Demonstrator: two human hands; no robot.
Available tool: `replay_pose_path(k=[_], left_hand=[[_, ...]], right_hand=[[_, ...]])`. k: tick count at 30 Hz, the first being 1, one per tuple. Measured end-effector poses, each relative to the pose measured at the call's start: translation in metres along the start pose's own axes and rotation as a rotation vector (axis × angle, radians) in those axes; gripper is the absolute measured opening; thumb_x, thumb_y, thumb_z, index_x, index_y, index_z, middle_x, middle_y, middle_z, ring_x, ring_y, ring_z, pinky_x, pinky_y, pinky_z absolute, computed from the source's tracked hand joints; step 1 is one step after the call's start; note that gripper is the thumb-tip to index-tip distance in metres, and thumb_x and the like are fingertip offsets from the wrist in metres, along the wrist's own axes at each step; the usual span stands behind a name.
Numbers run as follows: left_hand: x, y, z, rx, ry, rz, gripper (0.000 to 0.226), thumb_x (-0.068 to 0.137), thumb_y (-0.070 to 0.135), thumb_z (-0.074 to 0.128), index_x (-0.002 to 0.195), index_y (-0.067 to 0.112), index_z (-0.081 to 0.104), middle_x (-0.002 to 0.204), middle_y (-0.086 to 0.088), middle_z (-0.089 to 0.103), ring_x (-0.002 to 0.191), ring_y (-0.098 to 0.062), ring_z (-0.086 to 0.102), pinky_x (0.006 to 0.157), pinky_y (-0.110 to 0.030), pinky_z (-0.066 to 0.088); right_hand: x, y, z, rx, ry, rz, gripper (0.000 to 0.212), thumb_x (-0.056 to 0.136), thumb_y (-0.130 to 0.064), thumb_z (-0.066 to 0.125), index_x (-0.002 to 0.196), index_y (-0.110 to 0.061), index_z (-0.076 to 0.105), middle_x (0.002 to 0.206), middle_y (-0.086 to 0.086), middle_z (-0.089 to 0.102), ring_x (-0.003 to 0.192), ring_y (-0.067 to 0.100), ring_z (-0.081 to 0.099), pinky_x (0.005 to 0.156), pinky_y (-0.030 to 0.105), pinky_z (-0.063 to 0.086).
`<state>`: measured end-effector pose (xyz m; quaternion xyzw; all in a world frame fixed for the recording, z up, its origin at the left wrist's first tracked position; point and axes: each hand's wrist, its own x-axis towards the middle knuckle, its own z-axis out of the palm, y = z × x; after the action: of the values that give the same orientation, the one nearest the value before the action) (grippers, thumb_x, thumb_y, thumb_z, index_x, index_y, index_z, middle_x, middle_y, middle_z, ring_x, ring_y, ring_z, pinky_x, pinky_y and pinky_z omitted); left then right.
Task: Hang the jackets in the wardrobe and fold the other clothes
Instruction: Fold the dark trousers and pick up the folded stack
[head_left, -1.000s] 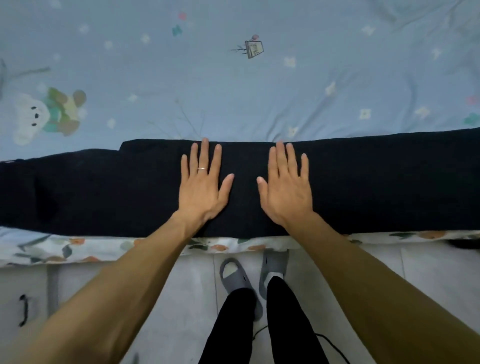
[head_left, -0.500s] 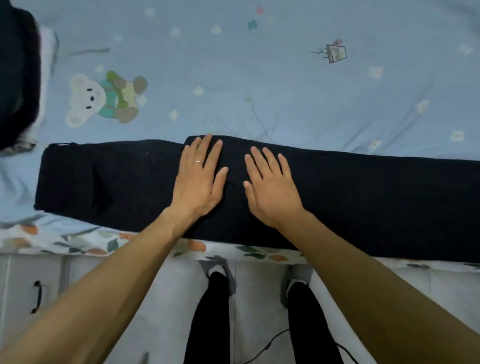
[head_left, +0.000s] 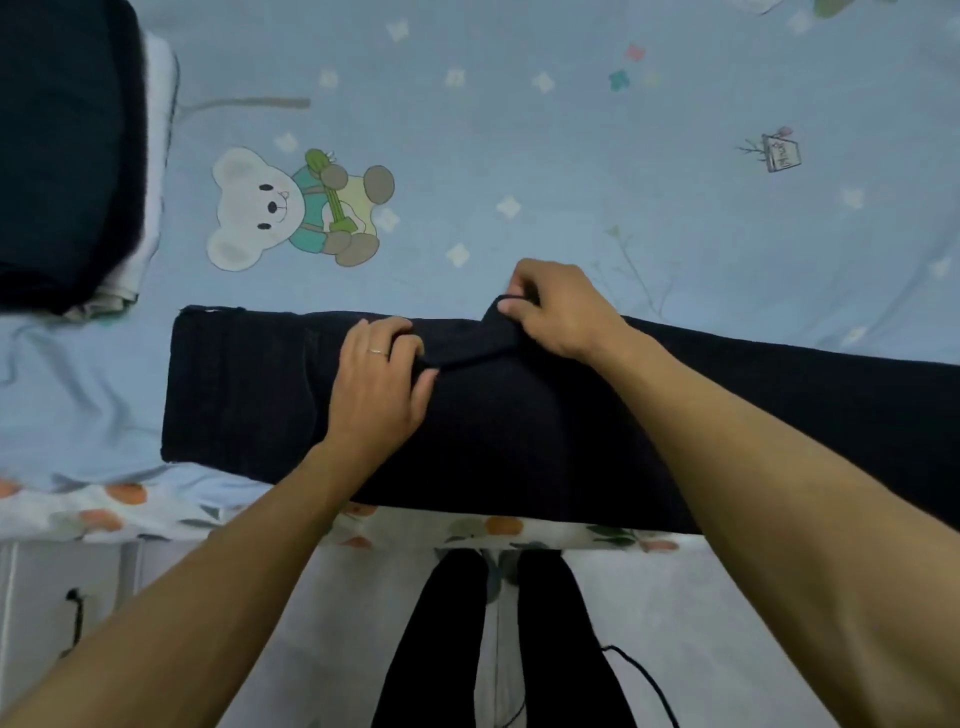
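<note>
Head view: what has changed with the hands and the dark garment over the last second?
Both hands lay flat on the dark garment; now the right hand pinches its far edge and lifts it, and the left hand grips the cloth beside it. The garment stays stretched along the bed's near edge; the folded pile stays put.

A: that long garment (head_left: 519, 415) is basically solid navy-black, no print at all.

B: yep, and the sheet (head_left: 571, 156) is pale blue with little white squares plus 1 white bear (head_left: 291, 208) in teal and yellow. Edge (head_left: 130, 504) has orange fruit and green leaves on white.
</note>
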<state>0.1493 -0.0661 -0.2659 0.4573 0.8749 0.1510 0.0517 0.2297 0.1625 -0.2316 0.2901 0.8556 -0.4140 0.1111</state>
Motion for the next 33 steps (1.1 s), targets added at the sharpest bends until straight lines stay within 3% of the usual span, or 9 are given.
replay_pose_path(k=[4,7,11,14,18,23,26,29,33], left_hand=[[0.001,-0.001,-0.001,-0.077,-0.003,-0.045,0.025,0.088,0.028,0.067,0.094,0.005,0.058,0.125,-0.020,0.055,0.115,-0.037,0.053,0.105,-0.048,0.037],[0.011,0.002,-0.007,-0.140,-0.018,-0.118,0.027,0.092,0.040,0.057,0.085,0.014,0.056,0.132,-0.012,0.055,0.124,-0.029,0.049,0.108,-0.044,0.031],[0.052,-0.001,-0.013,-0.086,-0.079,-0.227,0.036,0.097,0.047,0.041,0.100,0.015,0.058,0.104,-0.005,0.063,0.098,-0.027,0.058,0.095,-0.041,0.036],[0.077,-0.013,-0.014,0.066,-0.342,-0.159,0.049,0.094,0.064,0.037,0.095,0.019,0.056,0.094,-0.004,0.058,0.087,-0.026,0.053,0.082,-0.042,0.042],[0.088,-0.040,-0.017,0.241,-0.496,-0.215,0.074,0.085,0.083,0.017,0.067,0.022,0.054,0.069,0.001,0.053,0.068,-0.023,0.051,0.062,-0.033,0.036],[0.079,-0.035,-0.009,0.236,-0.214,-0.400,0.070,0.094,0.072,0.028,0.059,0.015,0.050,0.055,-0.001,0.051,0.058,-0.027,0.052,0.058,-0.032,0.031],[0.071,-0.014,-0.002,0.153,-0.058,-0.285,0.045,0.101,0.051,0.039,0.091,0.013,0.061,0.092,-0.009,0.062,0.091,-0.032,0.058,0.081,-0.042,0.040],[0.046,-0.005,0.009,0.172,-0.163,-0.028,0.055,0.102,0.045,0.030,0.142,0.012,0.047,0.149,-0.018,0.042,0.136,-0.037,0.040,0.113,-0.053,0.029],[0.035,-0.023,0.020,0.269,-0.283,-0.067,0.065,0.101,0.054,0.018,0.157,0.019,0.019,0.164,-0.012,0.012,0.150,-0.036,0.011,0.120,-0.049,0.005]], right_hand=[[-0.005,0.001,0.010,0.278,0.335,0.151,0.018,0.093,-0.025,0.059,0.087,-0.008,0.057,0.079,-0.004,0.058,0.070,0.008,0.051,0.059,0.009,0.041],[-0.002,0.002,0.012,0.278,0.234,0.232,0.023,0.089,-0.030,0.059,0.091,-0.007,0.058,0.079,-0.006,0.058,0.068,0.008,0.051,0.057,0.017,0.039],[0.017,-0.009,-0.011,0.187,-0.058,0.266,0.043,0.082,-0.042,0.067,0.119,-0.021,0.058,0.112,-0.014,0.054,0.099,0.007,0.054,0.077,0.025,0.040],[0.036,-0.012,-0.026,0.078,-0.237,0.237,0.018,0.083,-0.034,0.072,0.097,-0.024,0.069,0.103,-0.013,0.066,0.099,0.010,0.062,0.073,0.023,0.043],[0.036,-0.004,-0.009,0.094,-0.009,0.161,0.006,0.089,-0.021,0.067,0.085,-0.017,0.067,0.096,-0.002,0.067,0.090,0.015,0.062,0.068,0.020,0.045],[0.017,0.001,0.028,-0.290,0.246,-0.016,0.023,0.102,-0.023,0.047,0.113,-0.007,0.059,0.114,0.011,0.053,0.091,0.029,0.054,0.084,0.040,0.045],[0.000,-0.006,0.045,-0.517,0.358,-0.247,0.035,0.099,-0.017,0.045,0.129,-0.004,0.054,0.136,0.017,0.051,0.121,0.036,0.050,0.102,0.046,0.039],[-0.020,-0.003,0.070,-0.664,0.079,-0.410,0.056,0.103,-0.031,0.031,0.152,-0.003,0.030,0.160,0.014,0.026,0.149,0.029,0.021,0.121,0.047,0.016],[-0.018,0.025,0.071,-0.726,-0.039,-0.264,0.073,0.102,-0.054,0.015,0.157,-0.009,0.003,0.165,0.007,-0.003,0.152,0.019,-0.006,0.123,0.036,-0.005]])
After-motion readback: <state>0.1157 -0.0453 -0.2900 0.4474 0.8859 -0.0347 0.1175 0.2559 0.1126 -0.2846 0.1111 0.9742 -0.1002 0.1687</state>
